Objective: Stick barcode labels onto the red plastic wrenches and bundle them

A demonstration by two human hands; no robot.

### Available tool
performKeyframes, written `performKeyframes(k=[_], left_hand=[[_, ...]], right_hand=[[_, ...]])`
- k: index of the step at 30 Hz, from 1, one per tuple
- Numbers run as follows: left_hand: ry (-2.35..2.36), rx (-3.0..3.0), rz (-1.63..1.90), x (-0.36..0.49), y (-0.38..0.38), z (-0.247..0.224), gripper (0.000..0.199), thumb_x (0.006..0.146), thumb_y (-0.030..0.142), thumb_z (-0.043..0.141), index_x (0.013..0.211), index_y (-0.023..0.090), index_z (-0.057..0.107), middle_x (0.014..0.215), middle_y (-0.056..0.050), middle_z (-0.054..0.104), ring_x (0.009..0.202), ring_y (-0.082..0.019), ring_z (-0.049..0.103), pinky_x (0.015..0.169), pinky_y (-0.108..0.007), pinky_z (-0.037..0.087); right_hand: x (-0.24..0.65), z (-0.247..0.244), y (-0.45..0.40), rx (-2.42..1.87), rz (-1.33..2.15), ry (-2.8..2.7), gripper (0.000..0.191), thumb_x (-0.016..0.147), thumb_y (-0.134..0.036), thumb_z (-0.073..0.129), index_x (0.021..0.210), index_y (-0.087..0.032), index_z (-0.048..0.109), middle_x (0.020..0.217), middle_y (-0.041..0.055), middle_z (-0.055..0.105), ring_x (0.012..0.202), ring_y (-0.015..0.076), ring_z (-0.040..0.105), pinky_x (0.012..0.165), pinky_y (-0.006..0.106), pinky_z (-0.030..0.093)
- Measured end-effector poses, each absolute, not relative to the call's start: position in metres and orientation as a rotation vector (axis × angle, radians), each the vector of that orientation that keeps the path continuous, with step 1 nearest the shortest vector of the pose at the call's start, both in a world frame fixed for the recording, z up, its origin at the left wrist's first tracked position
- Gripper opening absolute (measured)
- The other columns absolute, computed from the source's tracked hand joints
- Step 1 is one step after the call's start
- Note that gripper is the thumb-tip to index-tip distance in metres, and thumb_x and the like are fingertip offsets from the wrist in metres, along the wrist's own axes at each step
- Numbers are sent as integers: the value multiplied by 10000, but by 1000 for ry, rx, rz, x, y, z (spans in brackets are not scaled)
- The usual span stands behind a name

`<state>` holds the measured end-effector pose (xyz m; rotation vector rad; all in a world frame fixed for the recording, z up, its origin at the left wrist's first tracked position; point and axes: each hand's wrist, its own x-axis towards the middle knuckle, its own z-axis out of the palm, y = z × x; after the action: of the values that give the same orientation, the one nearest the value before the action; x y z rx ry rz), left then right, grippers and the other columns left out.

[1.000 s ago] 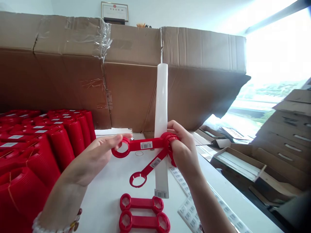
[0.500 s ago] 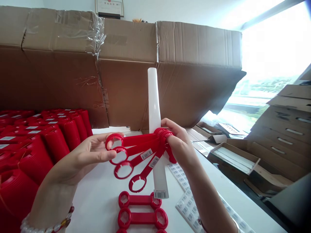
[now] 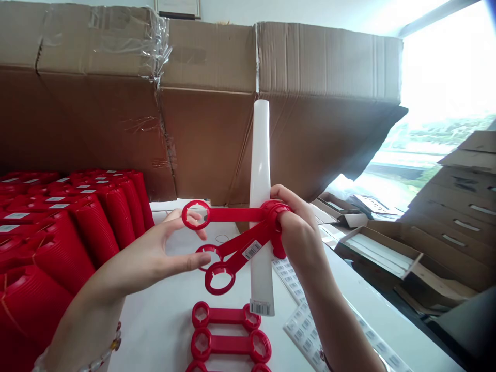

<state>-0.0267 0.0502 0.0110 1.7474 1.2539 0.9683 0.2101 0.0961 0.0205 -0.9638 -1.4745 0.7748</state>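
Note:
My right hand (image 3: pixel 300 222) is closed around the gathered ends of several flat red plastic double-ring pieces (image 3: pixel 236 214) and a long white strip (image 3: pixel 260 170). The strip stands upright behind the pieces, with a barcode label (image 3: pixel 261 308) at its lower end. The pieces fan out leftward, and one carries a barcode sticker (image 3: pixel 252 250). My left hand (image 3: pixel 158 253) has its fingers and thumb apart at the free rings. Its fingertips show through the top ring, and its thumb reaches the middle ring; whether they touch is unclear.
More red double-ring pieces (image 3: pixel 231 345) lie in a row on the white table (image 3: pixel 155 320). Sheets of barcode labels (image 3: pixel 304 328) lie under my right forearm. Red stacks (image 3: pixel 93 227) crowd the left, large cardboard (image 3: pixel 209 139) stands behind, and an open box (image 3: pixel 382 253) is at right.
The fanned pieces have shifted: fewer rings hang apart below, and the top piece is now level. My left thumb and fingers have spread wider. Both hands and the strip appear slightly further right.

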Motion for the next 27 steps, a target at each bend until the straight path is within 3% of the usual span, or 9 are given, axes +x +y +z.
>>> performKeyframes(k=[3, 6, 8, 11, 13, 17, 21, 27], left_hand=[[1334, 1765, 891, -26, 49, 13, 257, 834, 568, 735, 930, 330, 755, 1370, -7, 652, 1431, -347, 445, 1244, -545, 274], [1430, 1764, 1052, -27, 44, 15, 315, 840, 592, 709, 1067, 379, 753, 1448, 31, 587, 1339, -329, 527, 1127, -461, 457], [1601, 1766, 1159, -27, 39, 16, 293, 814, 594, 723, 986, 361, 764, 1473, 48, 547, 1225, -334, 589, 972, -411, 554], [1804, 1767, 1247, -25, 31, 18, 259, 765, 559, 771, 819, 306, 760, 1440, 35, 546, 1128, -352, 602, 824, -377, 563], [1834, 1769, 1293, -21, 27, 19, 243, 763, 555, 776, 809, 317, 766, 1426, 40, 548, 1143, -365, 577, 794, -371, 535], [1915, 1788, 1400, -8, 20, 22, 305, 785, 636, 727, 789, 332, 758, 1427, 49, 553, 1240, -413, 488, 879, -443, 470], [1933, 1909, 1374, 0, 15, 22, 347, 818, 644, 679, 728, 311, 714, 1380, 16, 574, 1305, -424, 421, 1091, -573, 277], [1895, 2009, 1383, 0, 7, 18, 345, 803, 635, 693, 680, 313, 713, 1348, -8, 580, 1323, -458, 330, 1149, -624, 88]], right_hand=[[210, 22, 95, -963, 765, -1454, 72, 701, -170, 471, 680, -231, 503, 608, -18, 525, 562, 160, 510, 465, 259, 361], [211, 22, 96, -960, 781, -1458, 57, 708, -179, 500, 691, -233, 502, 615, -18, 529, 568, 161, 514, 454, 254, 350], [212, 22, 97, -967, 782, -1463, 57, 700, -177, 501, 688, -232, 493, 616, -16, 539, 562, 160, 514, 448, 252, 338], [212, 21, 99, -980, 768, -1468, 69, 677, -161, 479, 681, -230, 487, 607, -14, 526, 553, 157, 503, 447, 256, 326], [212, 20, 100, -988, 764, -1472, 84, 667, -149, 470, 682, -229, 488, 605, -14, 510, 551, 155, 493, 449, 258, 319], [213, 19, 104, -1018, 784, -1472, 102, 659, -133, 482, 689, -229, 499, 602, -13, 496, 560, 161, 492, 454, 260, 320], [214, 16, 110, -1047, 828, -1464, 102, 668, -135, 510, 711, -228, 519, 608, -15, 505, 567, 163, 504, 454, 258, 313], [216, 13, 115, -1067, 795, -1472, 86, 692, -145, 511, 724, -225, 518, 607, -17, 550, 547, 157, 509, 454, 254, 317]])
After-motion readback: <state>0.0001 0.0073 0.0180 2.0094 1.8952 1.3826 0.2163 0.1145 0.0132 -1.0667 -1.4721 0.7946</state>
